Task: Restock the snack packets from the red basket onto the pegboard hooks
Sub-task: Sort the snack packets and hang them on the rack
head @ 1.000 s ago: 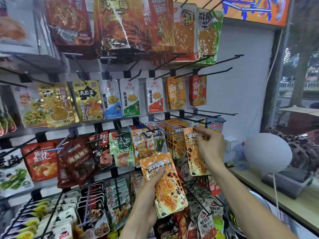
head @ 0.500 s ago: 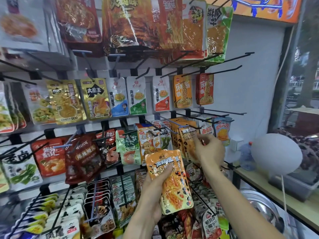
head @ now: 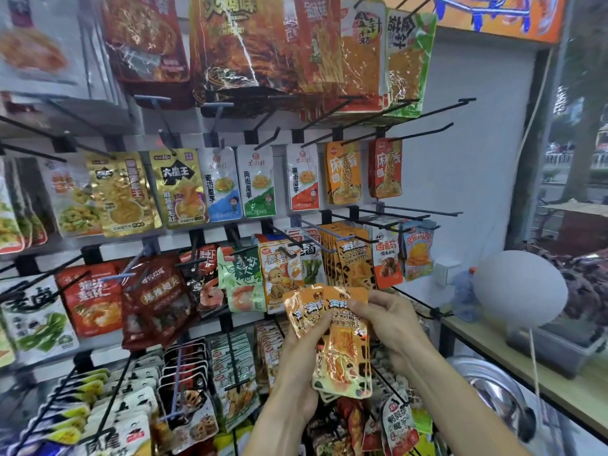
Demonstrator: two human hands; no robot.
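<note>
I see the orange snack packets [head: 342, 350] fanned between both hands; left hand [head: 297, 373] grips beneath, right hand [head: 391, 324] pinches top packet; red basket out of view.

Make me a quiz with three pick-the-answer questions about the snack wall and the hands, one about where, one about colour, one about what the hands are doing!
1. Where do the matching orange packets already hang?
A. on a hook just above the hands
B. on the top row
C. on the wooden counter

2. What colour is the stack of packets in the hands?
A. blue
B. mostly orange
C. green

3. What are the hands doing?
A. both hang empty
B. only one holds packets
C. both hold the stack

Answers: 1 A, the same orange packets hang on the hook above. 2 B, the fronts are orange with dark patches. 3 C, the left hand grips the stack from below and the right hand pinches its top.
</note>
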